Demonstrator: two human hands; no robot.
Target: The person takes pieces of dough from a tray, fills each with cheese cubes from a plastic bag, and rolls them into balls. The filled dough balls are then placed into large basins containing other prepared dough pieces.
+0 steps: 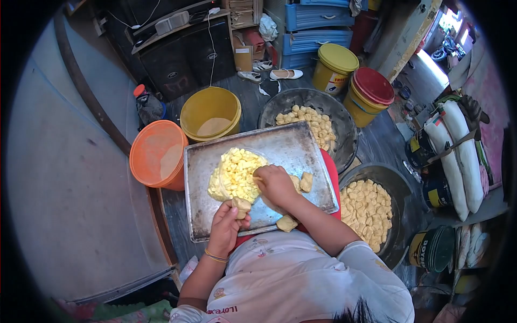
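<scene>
My left hand (pixel 223 229) is closed around a piece of dough (pixel 241 206) at the tray's near side. My right hand (pixel 279 187) is at the right edge of a heap of small pale yellow cubes (pixel 237 171), which look like cheese and lie on clear plastic. Its fingers are pinched together, and what is between them is too small to make out. Both hands are over a worn metal tray (pixel 291 144) on my lap. Dough pieces (pixel 306 182) sit beside my right wrist, and another dough piece (pixel 287 223) rests by the near edge.
Two dark basins hold many dough pieces, one basin (pixel 350 129) beyond the tray and another basin (pixel 401 215) at right. An orange bucket (pixel 141 156) and a yellow bucket (pixel 196 105) containing powder stand at left. Lidded buckets (pixel 335 64) and blue drawers (pixel 318 40) are behind.
</scene>
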